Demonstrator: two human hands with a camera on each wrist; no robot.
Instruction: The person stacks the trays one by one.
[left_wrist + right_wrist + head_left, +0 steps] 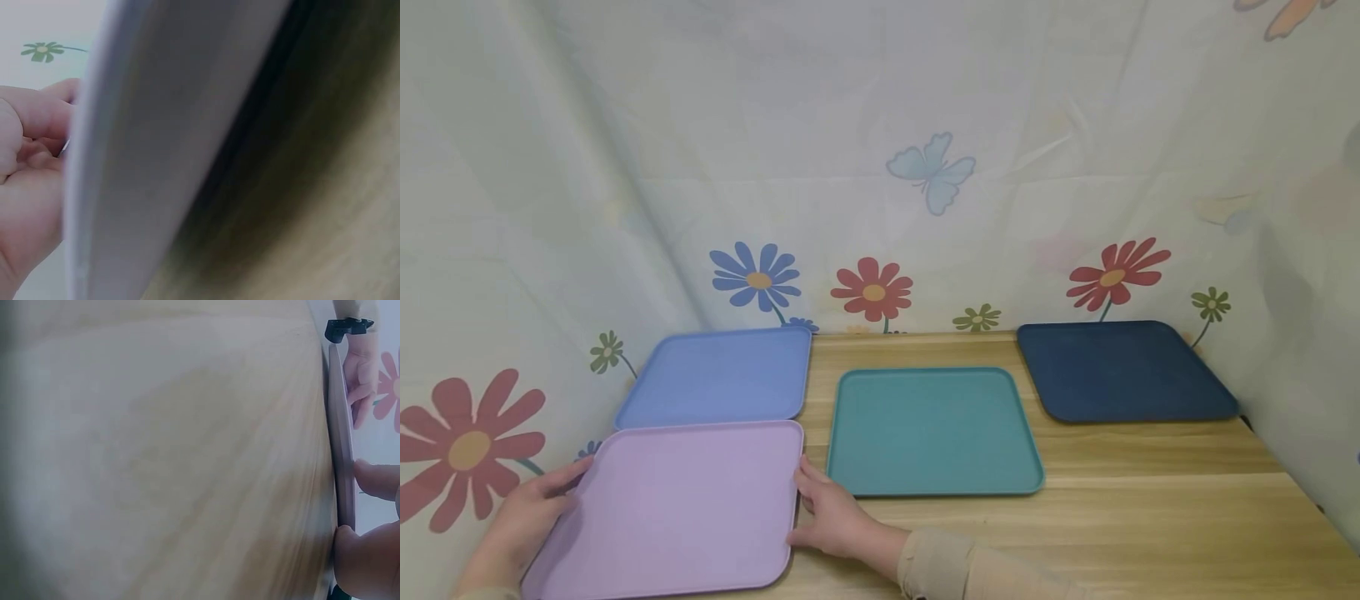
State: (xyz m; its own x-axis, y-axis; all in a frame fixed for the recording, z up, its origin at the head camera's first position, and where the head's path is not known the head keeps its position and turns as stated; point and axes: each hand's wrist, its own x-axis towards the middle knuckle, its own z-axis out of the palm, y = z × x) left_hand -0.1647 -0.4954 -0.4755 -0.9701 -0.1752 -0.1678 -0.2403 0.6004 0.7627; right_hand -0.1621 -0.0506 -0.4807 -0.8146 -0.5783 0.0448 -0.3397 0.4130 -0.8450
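Observation:
A lilac rectangular tray [677, 508] with rounded corners lies at the front left of the table, between the two hands. On its left side, the left hand [523, 517] holds the rim, fingers pointing toward the far end. The right hand [838, 517] grips the opposite rim, its thumb low and fingers higher along the edge. In the left wrist view the tray's side wall [156, 125] fills much of the picture, with dark shadow beneath. From the right wrist the tray [340, 437] appears edge-on, close over the wood.
A periwinkle blue tray [718, 375] lies directly behind the lilac one. At the centre is a teal tray [932, 433], and a navy tray [1123, 371] lies at the back right. The wooden table [1120, 517] meets a flower-printed cloth [820, 167] behind and at both sides.

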